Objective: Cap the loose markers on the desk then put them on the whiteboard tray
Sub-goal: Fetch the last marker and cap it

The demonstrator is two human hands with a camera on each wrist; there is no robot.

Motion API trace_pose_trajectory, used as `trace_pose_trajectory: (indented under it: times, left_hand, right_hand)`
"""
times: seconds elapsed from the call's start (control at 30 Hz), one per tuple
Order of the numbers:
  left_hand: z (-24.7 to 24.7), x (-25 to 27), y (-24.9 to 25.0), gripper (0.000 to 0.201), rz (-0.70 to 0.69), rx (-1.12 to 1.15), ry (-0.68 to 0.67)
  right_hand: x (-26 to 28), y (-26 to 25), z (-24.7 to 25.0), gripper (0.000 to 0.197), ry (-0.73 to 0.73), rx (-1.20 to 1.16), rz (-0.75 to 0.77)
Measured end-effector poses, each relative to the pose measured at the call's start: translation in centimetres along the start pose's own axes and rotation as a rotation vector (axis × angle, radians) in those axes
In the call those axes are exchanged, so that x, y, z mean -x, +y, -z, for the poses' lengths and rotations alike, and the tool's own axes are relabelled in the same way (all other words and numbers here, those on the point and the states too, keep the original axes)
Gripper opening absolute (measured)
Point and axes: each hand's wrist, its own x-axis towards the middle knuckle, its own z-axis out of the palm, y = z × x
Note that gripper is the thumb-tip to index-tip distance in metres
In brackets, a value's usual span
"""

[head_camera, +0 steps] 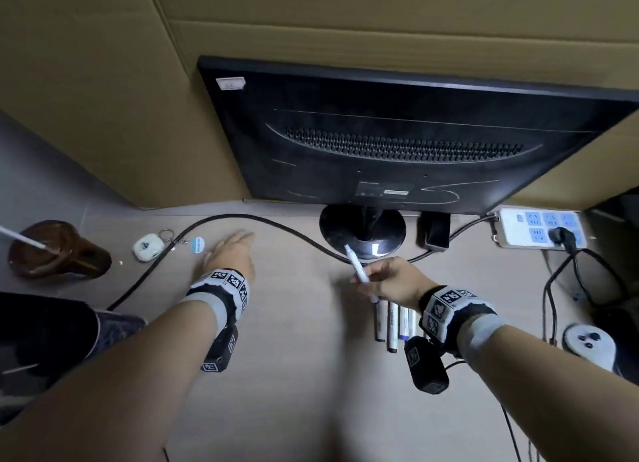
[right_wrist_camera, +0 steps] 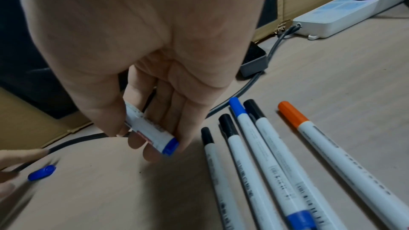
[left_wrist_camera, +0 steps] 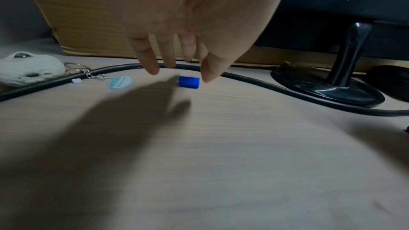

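The right hand is pinching an uncapped blue marker, its tip hidden behind the palm; the left hand is hovering, fingers loosely spread and empty, over the blue cap.

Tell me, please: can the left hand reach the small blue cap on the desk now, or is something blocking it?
Probably yes. The left hand hovers open right over the blue cap, fingers spread to either side of it. The black cable lies just behind the cap, not over it, so nothing seems to block the way.

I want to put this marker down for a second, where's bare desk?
Bare desk lies between your forearms, near the front edge. It is crowded right by the marker row, and behind by the black cable and blue cap.
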Motion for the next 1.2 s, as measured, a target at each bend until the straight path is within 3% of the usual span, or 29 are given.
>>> trace_pose_trajectory:
  times: [0.2,0.4,0.6,0.73,0.87,1.0,1.07,1.13,1.2]
  left_hand:
    - [-1.8,-0.5,-0.8,0.035,-0.009,0.199,-0.005]
    - [-2.6,-0.1,-1.5,0.03,0.056,0.247,-0.021]
    - [-1.9,1.2,-1.1,0.034,0.144,0.117,-0.098]
    - [-2.2,3.1,-0.6,0.024,0.191,0.134,-0.157]
    - [-2.5,6.1,1.5,0.02,0.165,0.226,-0.195]
    - [-3.1,9.6,4.4,0.013,0.102,0.5,-0.186]
    - [-3.3,11.3,6.0,0.017,0.086,0.67,-0.19]
    - [-3.3,12.6,7.5,0.019,0.05,0.744,-0.182]
    - [-3.0,14.1,9.3,0.02,0.017,0.782,-0.167]
  right_hand:
    - [0.0,0.2,-0.2,0.016,0.032,0.021,-0.043]
    - [0.7,1.5,-0.3,0.018,0.059,0.008,-0.061]
    - [1.8,2.7,-0.2,0.017,0.056,0.033,-0.073]
    - [2.5,2.9,0.0,0.018,0.048,0.038,-0.042]
    - [3.5,3.3,0.6,0.021,0.006,0.05,-0.029]
    - [4.9,3.8,1.8,0.023,-0.024,0.093,0.067]
    - [5.9,3.7,2.4,0.035,-0.052,0.042,0.128]
    - [6.9,3.5,3.1,0.057,-0.078,-0.005,0.145]
    - [7.8,3.4,4.0,0.067,-0.113,-0.027,0.132]
